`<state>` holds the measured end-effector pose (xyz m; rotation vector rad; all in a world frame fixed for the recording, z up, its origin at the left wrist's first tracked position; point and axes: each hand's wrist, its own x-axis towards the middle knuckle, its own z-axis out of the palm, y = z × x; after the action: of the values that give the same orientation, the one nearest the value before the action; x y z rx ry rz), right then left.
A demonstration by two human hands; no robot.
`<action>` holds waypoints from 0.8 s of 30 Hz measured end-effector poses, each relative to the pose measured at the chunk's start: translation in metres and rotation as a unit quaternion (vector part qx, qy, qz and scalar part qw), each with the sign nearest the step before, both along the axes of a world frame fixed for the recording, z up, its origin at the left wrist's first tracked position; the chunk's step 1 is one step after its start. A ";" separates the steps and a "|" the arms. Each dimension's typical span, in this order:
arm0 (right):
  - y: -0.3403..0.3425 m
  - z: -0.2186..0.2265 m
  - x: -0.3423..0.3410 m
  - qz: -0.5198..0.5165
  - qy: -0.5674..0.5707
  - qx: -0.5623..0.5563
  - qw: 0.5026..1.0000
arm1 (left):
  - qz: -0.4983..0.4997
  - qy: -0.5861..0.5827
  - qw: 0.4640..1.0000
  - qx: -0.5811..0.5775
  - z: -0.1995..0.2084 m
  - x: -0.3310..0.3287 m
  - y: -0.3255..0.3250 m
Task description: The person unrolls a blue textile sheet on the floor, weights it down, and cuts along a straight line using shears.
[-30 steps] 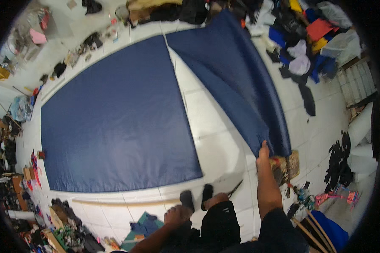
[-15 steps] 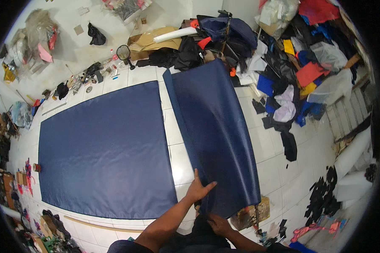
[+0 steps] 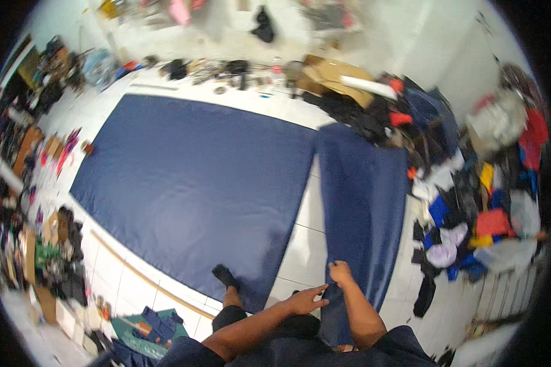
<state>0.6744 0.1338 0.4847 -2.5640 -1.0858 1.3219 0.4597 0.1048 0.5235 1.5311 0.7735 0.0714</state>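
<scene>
A long piece of dark blue sheet material (image 3: 364,202), folded over lengthwise, hangs in front of me and stretches away to the right of a flat sheet. My right hand (image 3: 341,273) is closed on its left edge. Beside it, my left hand (image 3: 306,301) has its thumb and fingers apart, the tips at or very near that same edge. The large flat blue sheet (image 3: 190,177) lies on the white tiles to the left. One of my feet, in a dark sock (image 3: 225,276), rests on its near part.
Scraps of fabric (image 3: 465,235) are heaped along the right. Brown cardboard (image 3: 333,76) and a white roll (image 3: 368,87) lie at the far wall, near scattered tools. A long wooden strip (image 3: 147,275) lies by the flat sheet's near edge. Boxes and clutter (image 3: 55,226) line the left.
My view has swung to the right-hand side's opposite, leftward. The long piece is narrower and its far end now meets the flat sheet. My right hand has come up to its left edge; a foot has stepped onto the flat sheet.
</scene>
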 end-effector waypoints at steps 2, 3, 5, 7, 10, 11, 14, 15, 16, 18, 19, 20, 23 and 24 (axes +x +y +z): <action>0.021 -0.004 -0.030 -0.124 0.034 0.038 0.991 | 0.111 -0.009 0.991 -0.073 -0.004 -0.085 0.033; 0.030 0.016 -0.056 -0.222 0.085 0.032 0.971 | 0.202 0.000 0.974 -0.107 -0.012 -0.145 0.036; -0.004 -0.020 0.010 -0.188 0.043 0.136 0.972 | 0.294 0.096 0.950 -0.038 0.000 -0.224 0.061; 0.016 0.004 -0.047 -0.233 0.012 0.041 0.972 | 0.500 0.168 0.849 -0.006 -0.091 -0.389 -0.012; 0.004 0.026 -0.066 -0.220 -0.084 -0.025 0.971 | 0.646 0.406 0.637 -0.109 -0.110 -0.587 -0.107; 0.007 0.030 -0.078 -0.199 -0.114 -0.047 0.972 | 0.643 0.415 0.612 -0.199 -0.099 -0.648 -0.146; 0.019 0.033 -0.131 -0.110 -0.183 -0.139 0.967 | 0.629 0.480 0.580 -0.196 -0.071 -0.762 -0.237; 0.027 0.031 -0.145 -0.087 -0.206 -0.161 0.961 | 0.561 0.525 0.617 -0.169 -0.060 -0.791 -0.239; 0.037 0.029 -0.163 -0.059 -0.224 -0.181 0.956 | 0.638 0.490 0.575 -0.148 -0.055 -0.812 -0.236; 0.066 0.019 -0.206 -0.002 -0.245 -0.217 0.945 | 0.726 0.418 0.523 -0.158 -0.048 -0.859 -0.210; 0.087 0.011 -0.233 0.028 -0.251 -0.223 0.942 | 0.744 0.387 0.508 -0.196 -0.045 -0.889 -0.187; 0.105 0.011 -0.254 0.048 -0.256 -0.230 0.938 | 0.756 0.352 0.496 -0.241 -0.046 -0.909 -0.153; 0.176 -0.033 -0.349 0.141 -0.210 -0.219 0.942 | 0.699 0.438 0.563 -0.048 -0.024 -1.016 -0.062; 0.181 -0.003 -0.331 0.119 -0.275 -0.235 0.925 | 0.733 0.332 0.582 -0.117 -0.052 -0.976 0.042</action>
<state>0.3434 0.3149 0.4821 -3.3987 -1.3222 1.0130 -0.5166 0.1465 0.4714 0.2030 2.3979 0.6139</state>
